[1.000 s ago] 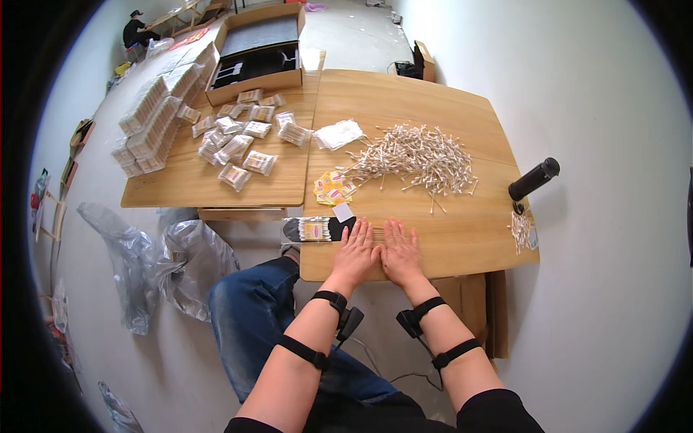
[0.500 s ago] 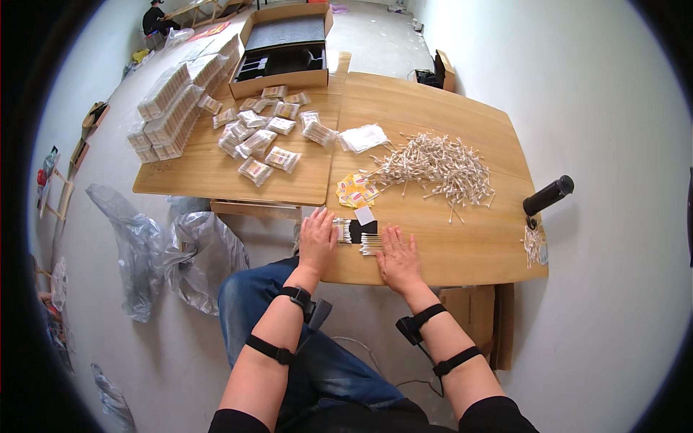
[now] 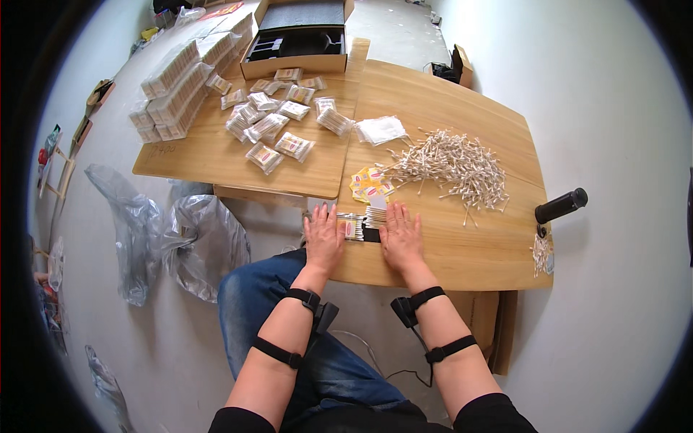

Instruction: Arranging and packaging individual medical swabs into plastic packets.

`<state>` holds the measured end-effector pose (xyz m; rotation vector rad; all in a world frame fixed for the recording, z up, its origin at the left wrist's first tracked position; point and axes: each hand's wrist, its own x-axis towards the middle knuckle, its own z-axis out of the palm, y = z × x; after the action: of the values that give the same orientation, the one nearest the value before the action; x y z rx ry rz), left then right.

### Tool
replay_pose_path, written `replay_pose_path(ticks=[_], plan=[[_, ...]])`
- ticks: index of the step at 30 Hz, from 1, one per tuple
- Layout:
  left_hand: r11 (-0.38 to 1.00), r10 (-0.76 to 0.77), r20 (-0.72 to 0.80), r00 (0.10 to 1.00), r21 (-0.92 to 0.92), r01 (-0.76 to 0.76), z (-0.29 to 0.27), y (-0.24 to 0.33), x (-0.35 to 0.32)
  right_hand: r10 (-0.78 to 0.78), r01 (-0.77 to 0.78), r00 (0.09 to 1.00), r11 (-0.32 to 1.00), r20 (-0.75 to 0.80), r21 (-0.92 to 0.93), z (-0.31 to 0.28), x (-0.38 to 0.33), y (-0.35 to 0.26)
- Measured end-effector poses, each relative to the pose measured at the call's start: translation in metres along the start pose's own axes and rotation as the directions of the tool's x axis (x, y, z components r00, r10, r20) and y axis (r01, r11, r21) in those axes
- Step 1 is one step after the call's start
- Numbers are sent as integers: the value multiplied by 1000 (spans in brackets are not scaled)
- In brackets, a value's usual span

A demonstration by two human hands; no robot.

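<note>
My left hand (image 3: 325,237) lies flat at the near table edge, fingers stretched out. Its inner side touches a row of cotton swabs with a printed card (image 3: 351,226) on it. Facing it, my right hand (image 3: 401,237) is also open, its inner edge against a second row of cotton swabs (image 3: 375,217). Under and between these rows shows a black pad (image 3: 371,235). A blank white card (image 3: 377,203) lies at the far end of the second row. Just beyond are scattered yellow printed cards (image 3: 369,182).
A big heap of loose cotton swabs (image 3: 462,166) lies to the right, white bags (image 3: 380,130) behind. Filled swab packets (image 3: 294,146), stacked bundles (image 3: 173,105) and an open carton (image 3: 292,66) occupy the left table. A black cylinder (image 3: 561,206) stands at the right edge.
My right hand has moved forward and closer to my left, and the right-hand swab row has shifted with it, up against the white card. The whole view has turned slightly.
</note>
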<state>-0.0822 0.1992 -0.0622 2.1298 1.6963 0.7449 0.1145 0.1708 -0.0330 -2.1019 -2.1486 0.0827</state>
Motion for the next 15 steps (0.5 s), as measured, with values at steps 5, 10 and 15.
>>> replay_pose_path(ticks=[5, 10, 15], plan=[[1000, -20, 30, 999, 11, 20, -1, -4, -2, -50, 50, 999, 999, 14, 11, -3, -18, -2], [998, -33, 49, 998, -47, 35, 2, 0, 1, -46, 45, 998, 998, 29, 35, -8, -26, -1], [997, -35, 62, 997, -66, 39, 6, -5, 2, -66, 66, 998, 998, -3, 11, -4, -22, 0]])
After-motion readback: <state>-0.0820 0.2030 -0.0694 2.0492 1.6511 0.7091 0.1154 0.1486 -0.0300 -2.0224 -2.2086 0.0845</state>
